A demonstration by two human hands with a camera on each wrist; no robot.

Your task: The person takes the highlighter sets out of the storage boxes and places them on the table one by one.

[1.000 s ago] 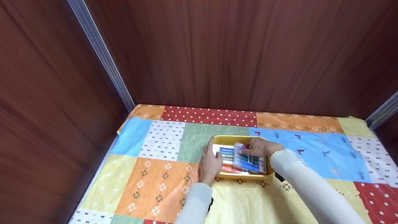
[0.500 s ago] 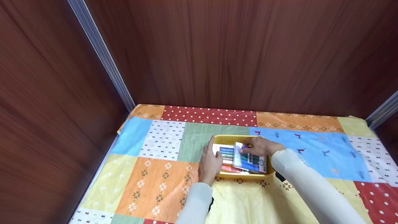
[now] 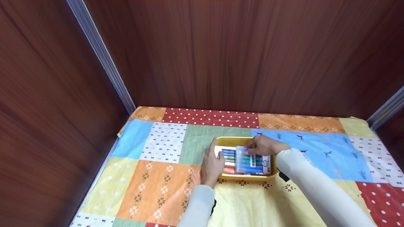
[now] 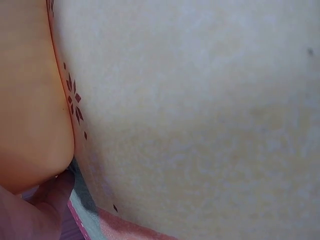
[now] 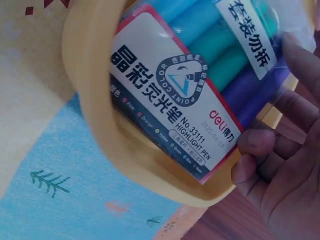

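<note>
A: What's the left hand [image 3: 212, 165] doing?
B: From where I'm standing, gripping the left end of a yellow, rounded-corner plastic tray [image 3: 233, 141], thumb over the rim.
A: And inside?
B: Slim blue and green pen-like sticks [image 3: 228, 155] first, then a flat clear plastic pack of blue, green and purple highlighters [image 3: 252, 164] on the right side. The right hand [image 3: 263, 145]'s pinching its far edge, thumb on top.

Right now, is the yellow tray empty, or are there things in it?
Not empty: the head view shows coloured items inside the yellow tray, where the right hand holds a highlighter pack.
</note>
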